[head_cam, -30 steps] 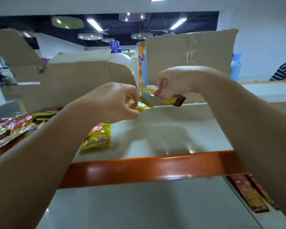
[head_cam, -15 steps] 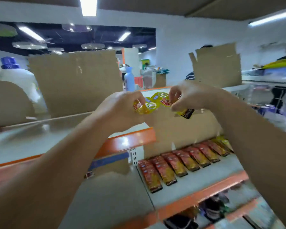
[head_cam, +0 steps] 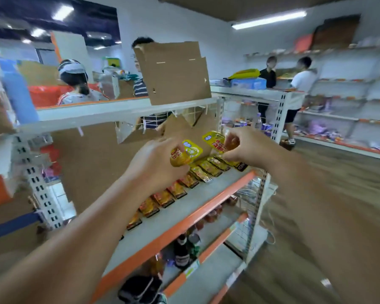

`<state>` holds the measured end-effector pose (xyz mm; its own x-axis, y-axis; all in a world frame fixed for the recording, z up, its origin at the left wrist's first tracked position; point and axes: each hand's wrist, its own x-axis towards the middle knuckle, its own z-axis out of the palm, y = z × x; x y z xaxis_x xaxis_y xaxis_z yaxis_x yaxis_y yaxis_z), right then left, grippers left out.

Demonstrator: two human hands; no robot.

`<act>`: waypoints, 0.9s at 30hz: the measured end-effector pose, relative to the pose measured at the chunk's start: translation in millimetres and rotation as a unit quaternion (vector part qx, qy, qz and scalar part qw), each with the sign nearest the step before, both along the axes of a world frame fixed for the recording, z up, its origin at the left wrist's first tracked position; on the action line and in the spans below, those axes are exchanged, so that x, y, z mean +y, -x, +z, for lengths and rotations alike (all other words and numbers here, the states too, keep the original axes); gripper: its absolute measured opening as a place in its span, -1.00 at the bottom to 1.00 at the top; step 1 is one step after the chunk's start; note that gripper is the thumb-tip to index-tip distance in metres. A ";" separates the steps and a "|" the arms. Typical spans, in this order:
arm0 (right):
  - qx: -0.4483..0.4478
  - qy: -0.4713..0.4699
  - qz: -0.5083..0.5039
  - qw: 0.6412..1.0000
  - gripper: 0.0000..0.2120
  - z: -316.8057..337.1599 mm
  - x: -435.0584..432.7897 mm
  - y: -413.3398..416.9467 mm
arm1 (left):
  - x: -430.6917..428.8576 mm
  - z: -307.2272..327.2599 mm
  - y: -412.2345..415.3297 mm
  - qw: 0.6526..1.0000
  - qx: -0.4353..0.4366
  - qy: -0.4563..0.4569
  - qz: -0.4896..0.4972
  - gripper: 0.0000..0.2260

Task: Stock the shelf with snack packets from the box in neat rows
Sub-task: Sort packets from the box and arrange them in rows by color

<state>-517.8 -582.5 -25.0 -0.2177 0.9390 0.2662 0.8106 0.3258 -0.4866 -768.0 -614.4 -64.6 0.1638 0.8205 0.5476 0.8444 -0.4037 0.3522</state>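
The left hand (head_cam: 156, 163) pinches a packet (head_cam: 188, 152), the right hand (head_cam: 248, 148) a second packet (head_cam: 214, 141), both above the row (head_cam: 184, 183) on the shelf (head_cam: 195, 200). This looks like the placing step. Each packet needs laying flat, square with the row.

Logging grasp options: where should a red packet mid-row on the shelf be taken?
On the red packet, I'd pinch the dark front end, coming from the shelf front and above: it lies flat, neighbours crowd both long sides, cardboard blocks the back.
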 end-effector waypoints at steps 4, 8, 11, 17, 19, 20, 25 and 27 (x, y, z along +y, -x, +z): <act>0.008 0.005 -0.039 0.999 -0.79 -34.5 22.2 -28.3 | 36.9 -32.8 -25.6 0.999 -0.030 0.023 0.001 -0.72; 0.017 0.018 -0.063 0.998 -0.79 -63.8 60.2 -40.4 | 82.7 -64.4 -36.4 0.998 -0.050 0.036 0.003 -0.71; 0.012 0.024 -0.073 0.997 -0.76 -84.4 95.1 -44.7 | 124.5 -88.8 -41.4 0.997 -0.052 0.050 0.011 -0.71; -0.018 0.060 -0.082 0.995 -0.79 -129.0 182.5 -48.3 | 202.0 -147.0 -46.5 0.993 -0.086 0.077 0.004 -0.76; -0.020 0.081 -0.087 0.993 -0.80 -144.4 208.3 -49.2 | 224.9 -163.3 -47.2 0.992 -0.088 0.092 0.008 -0.78; -0.021 0.092 -0.089 0.991 -0.80 -153.5 222.1 -50.3 | 237.1 -170.8 -47.7 0.991 -0.086 0.105 0.008 -0.77; -0.019 0.128 -0.097 0.987 -0.79 -191.1 274.2 -56.0 | 277.1 -196.5 -56.1 0.990 -0.060 0.129 0.016 -0.72; -0.012 0.123 -0.099 0.987 -0.78 -200.7 291.6 -56.7 | 287.7 -205.2 -60.2 0.990 -0.066 0.125 0.027 -0.80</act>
